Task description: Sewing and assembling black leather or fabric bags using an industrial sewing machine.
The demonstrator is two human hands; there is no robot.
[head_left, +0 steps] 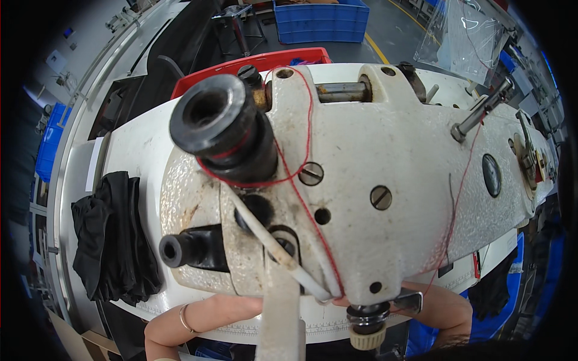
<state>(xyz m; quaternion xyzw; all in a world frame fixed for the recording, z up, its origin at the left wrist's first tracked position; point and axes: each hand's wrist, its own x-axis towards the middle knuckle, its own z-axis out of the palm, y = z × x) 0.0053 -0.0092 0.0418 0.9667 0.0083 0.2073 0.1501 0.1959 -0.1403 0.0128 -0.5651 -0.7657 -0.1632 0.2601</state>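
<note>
A white sewing machine head (355, 150) fills the middle of the view and covers both my hands. My left forearm (220, 310), with a bracelet (185, 319) on it, reaches in from the lower left and passes behind the machine. From the lower right my right forearm (442, 307) bends in behind it too. The fingers of both hands are hidden, so what they hold or touch does not show. Red thread (310, 213) loops round a black metal knob (223, 120) and runs down the machine toward a tension dial (367, 328).
Folded black cloth (114, 240) lies on the white table left of the machine. A red bin (259, 60) stands behind it, and a blue crate (322, 23) farther back on the floor. Dark fabric (490, 292) hangs by a blue container (512, 301) at right.
</note>
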